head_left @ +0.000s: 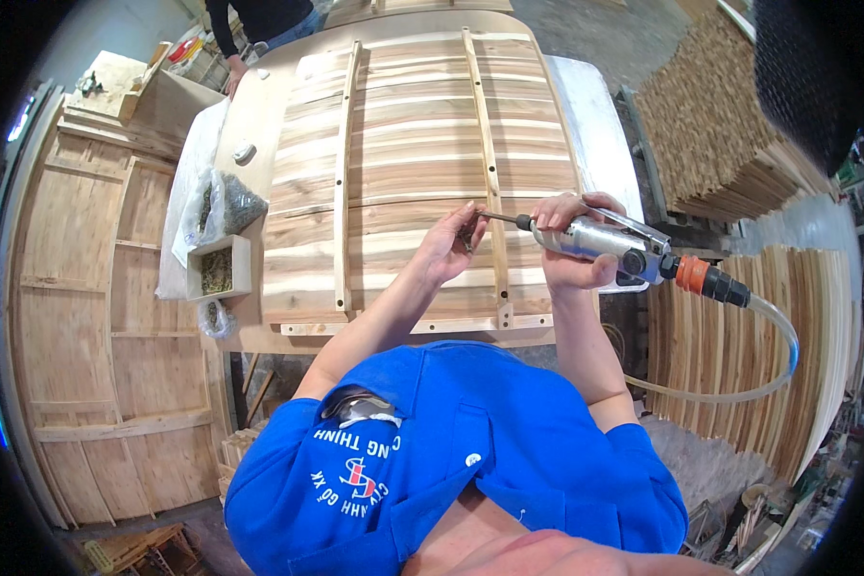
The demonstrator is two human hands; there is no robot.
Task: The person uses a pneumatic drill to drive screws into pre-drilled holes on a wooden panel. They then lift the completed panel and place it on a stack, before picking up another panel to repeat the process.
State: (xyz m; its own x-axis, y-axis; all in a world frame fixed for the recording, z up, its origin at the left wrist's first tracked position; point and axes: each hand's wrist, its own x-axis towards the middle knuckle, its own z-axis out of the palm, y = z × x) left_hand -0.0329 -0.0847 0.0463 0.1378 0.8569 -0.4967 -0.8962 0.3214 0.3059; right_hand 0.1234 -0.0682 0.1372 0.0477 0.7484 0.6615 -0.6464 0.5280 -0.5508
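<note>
My right hand grips a silver air screwdriver with an orange hose coupling, its bit pointing left. My left hand pinches small screws right at the bit's tip. Both hands hover over the right batten of a slatted wooden panel lying on the workbench. A second batten runs down the panel's left side. A clear air hose loops from the tool down to my right.
A small wooden box of screws and plastic bags of screws sit left of the panel. Another person stands at the bench's far end. Stacks of boards stand right; framed panels lie left.
</note>
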